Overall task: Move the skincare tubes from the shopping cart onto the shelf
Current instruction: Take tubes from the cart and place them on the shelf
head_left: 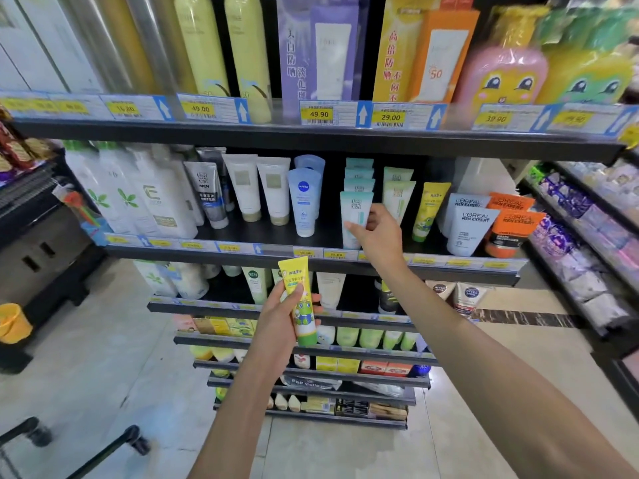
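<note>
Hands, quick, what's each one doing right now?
Left hand: grips a yellow tube.
Right hand: fingers on the front white-and-teal tube on the shelf; a full grip cannot be told.

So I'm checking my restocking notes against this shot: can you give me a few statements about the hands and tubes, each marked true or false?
1. The left hand grips a yellow tube with a green cap. True.
2. The right hand is down in the cart. False: it is up at the shelf, touching a pale teal tube at the front of its row.
3. A matching yellow tube on the shelf stands to the right of the teal row. True.
4. The held yellow tube already stands on the shelf. False: it is in the air, in front of the lower shelves.
</note>
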Demonstrator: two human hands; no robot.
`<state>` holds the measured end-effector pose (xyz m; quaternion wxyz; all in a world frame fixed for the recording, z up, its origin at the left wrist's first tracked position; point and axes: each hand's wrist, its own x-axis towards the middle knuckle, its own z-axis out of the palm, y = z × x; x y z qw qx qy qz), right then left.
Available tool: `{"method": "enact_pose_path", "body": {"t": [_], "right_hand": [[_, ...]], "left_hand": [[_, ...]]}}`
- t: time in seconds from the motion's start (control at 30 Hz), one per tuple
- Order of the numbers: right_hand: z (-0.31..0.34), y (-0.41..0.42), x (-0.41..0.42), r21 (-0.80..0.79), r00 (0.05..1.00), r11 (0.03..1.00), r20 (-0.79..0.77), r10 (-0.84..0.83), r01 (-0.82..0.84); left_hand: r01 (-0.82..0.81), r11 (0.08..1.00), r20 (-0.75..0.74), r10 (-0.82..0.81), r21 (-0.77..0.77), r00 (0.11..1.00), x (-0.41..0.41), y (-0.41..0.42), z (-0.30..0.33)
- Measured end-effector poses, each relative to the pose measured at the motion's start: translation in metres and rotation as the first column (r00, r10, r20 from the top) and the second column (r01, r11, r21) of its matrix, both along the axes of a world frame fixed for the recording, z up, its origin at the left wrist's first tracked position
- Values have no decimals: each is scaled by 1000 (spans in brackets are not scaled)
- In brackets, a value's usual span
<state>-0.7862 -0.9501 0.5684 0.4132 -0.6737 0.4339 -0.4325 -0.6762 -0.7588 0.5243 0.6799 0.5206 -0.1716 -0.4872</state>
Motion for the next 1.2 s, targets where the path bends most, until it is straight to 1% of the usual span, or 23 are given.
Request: {"method": "enact_pose_path", "body": {"t": [0.5,0.63,0.77,0.93,1.07,1.13,1.2], "right_hand": [[-2,7,-1,-28,997,998,-53,-55,54],[-8,16,-17,-33,992,994,-72,-107,105],[-21,31,-52,-33,987,987,-37,-157,156],[-31,41,-120,-152,959,956,-99,-266,250],[-33,27,-177,-268,896,912,-237,-376,312],[-35,14,-200,-338,861,888,-296,-414,311],[-37,3,-218,-407,836,871,-346,-426,275]], "left_hand": [[54,998,-8,-54,15,999,11,20,-4],[94,995,3,-94,22,996,11,18,-7],[153,988,-37,-152,7,988,5,16,-13],[218,976,-24,-218,-10,976,-23,2,-13],[265,963,30,-263,-45,964,-54,-12,-2],[268,961,66,-263,-73,962,-73,-22,7],[249,966,103,-241,-76,965,-89,-36,15]]}}
